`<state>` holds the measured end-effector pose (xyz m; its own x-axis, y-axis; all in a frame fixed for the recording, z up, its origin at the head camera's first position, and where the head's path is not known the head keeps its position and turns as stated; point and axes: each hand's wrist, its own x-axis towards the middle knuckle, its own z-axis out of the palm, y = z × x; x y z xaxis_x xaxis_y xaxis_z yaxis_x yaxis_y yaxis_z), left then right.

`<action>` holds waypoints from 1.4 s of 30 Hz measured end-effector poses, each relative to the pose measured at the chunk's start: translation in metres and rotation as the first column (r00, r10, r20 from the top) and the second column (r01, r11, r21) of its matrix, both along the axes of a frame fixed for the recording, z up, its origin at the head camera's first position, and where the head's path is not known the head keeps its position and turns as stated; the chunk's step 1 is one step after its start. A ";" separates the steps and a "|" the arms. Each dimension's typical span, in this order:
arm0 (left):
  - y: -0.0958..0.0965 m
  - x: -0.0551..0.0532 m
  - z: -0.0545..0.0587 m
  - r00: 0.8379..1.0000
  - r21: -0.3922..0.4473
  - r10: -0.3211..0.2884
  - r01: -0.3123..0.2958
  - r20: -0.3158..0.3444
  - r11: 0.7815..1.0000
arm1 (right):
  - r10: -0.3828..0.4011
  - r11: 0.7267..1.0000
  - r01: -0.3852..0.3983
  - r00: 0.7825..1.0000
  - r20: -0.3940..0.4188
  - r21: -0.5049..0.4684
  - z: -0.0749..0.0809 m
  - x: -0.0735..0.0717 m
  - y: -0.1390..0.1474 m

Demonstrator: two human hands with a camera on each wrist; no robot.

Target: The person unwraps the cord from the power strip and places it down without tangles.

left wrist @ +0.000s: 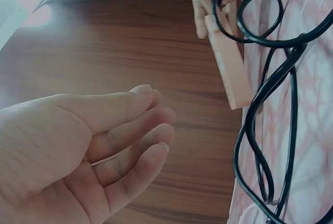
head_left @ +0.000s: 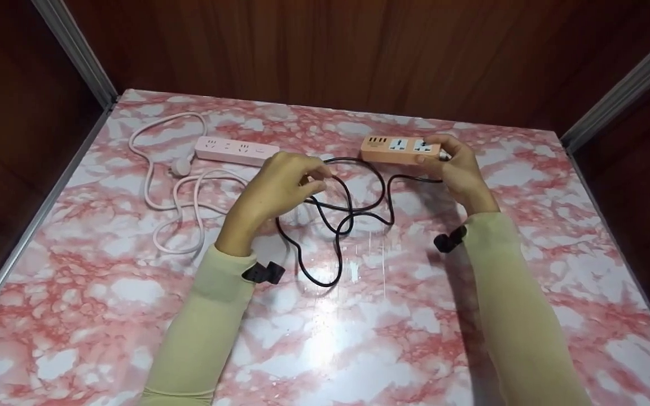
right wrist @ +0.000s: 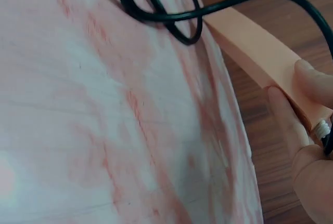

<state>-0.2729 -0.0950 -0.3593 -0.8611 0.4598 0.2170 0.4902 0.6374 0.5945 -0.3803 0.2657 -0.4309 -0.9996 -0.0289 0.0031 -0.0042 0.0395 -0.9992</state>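
Note:
An orange power strip (head_left: 378, 153) with sockets and several USB ports lies toward the back of the table. My right hand (head_left: 459, 172) grips its right end, thumb on one side and fingers on the other, as the right wrist view shows. A black cord (head_left: 339, 254) leaves that end and loops over the middle of the table. Above those loops hovers my left hand (head_left: 277, 189), its fingers loosely bent with nothing between them in the left wrist view. Partly behind the left hand sits a pink power strip (head_left: 229, 149).
A pink cord (head_left: 147, 169) curls over the table's left side, its round plug (head_left: 181, 166) beside the pink strip. The red-and-white marbled table (head_left: 325, 349) meets brown wood-look panels (head_left: 325, 56) at the back and sides. Each sleeve carries a small black wrist camera (head_left: 266, 273).

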 end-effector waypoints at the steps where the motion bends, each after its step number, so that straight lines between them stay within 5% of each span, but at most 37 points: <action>1: -0.001 0.001 0.000 1.000 0.004 0.008 -0.008 0.000 1.000 | 0.006 1.000 -0.006 1.000 0.000 0.009 -0.001 -0.001 0.000; 11: -0.006 0.002 0.003 0.999 0.008 0.037 -0.037 -0.004 0.999 | 0.062 0.989 -0.067 0.997 0.044 0.129 -0.010 -0.013 0.008; 16: -0.009 0.003 0.003 0.999 0.003 0.048 -0.048 -0.007 0.999 | 0.135 0.947 -0.144 0.990 0.050 0.288 -0.006 -0.017 0.012; 19: -0.010 0.003 0.004 0.999 0.004 0.054 -0.054 -0.001 0.999 | 0.165 0.875 -0.181 0.983 0.075 0.449 -0.001 -0.018 0.012; 26: -0.009 0.005 0.005 0.999 0.008 0.051 -0.051 0.019 0.999 | 0.193 0.611 -0.147 0.981 0.034 0.778 0.004 -0.022 0.010; 29: -0.009 0.005 0.005 0.998 0.008 0.051 -0.051 0.021 0.999 | 0.220 0.556 -0.125 0.975 0.000 0.822 0.003 -0.022 0.008; 38: -0.012 0.006 0.006 0.997 -0.004 0.069 -0.068 0.038 0.998 | 0.210 0.539 -0.184 0.974 0.080 0.822 0.002 -0.026 0.006; 42: -0.014 0.005 0.006 0.996 0.003 0.079 -0.079 0.033 0.997 | 0.213 0.571 -0.201 0.973 0.092 0.796 0.005 -0.026 0.009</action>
